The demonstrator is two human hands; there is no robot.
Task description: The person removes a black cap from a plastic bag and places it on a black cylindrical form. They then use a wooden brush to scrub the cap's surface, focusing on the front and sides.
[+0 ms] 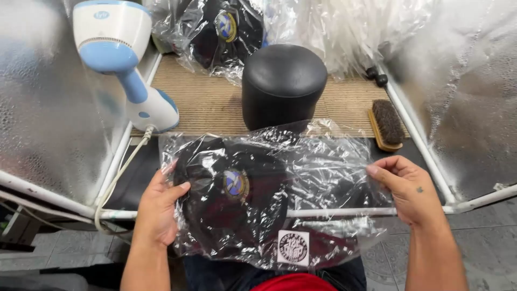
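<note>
I hold a clear plastic bag stretched between both hands, low in the head view. Inside it lies a black cap with a round blue and yellow emblem on its front. My left hand grips the bag's left edge over the cap. My right hand pinches the bag's right edge. A square black and white sticker sits on the bag's lower part.
A black rounded cap form stands on a ribbed mat behind the bag. A white and blue handheld steamer stands at the left. A wooden brush lies at the right. More bagged caps are piled at the back. A white tube frame surrounds the bench.
</note>
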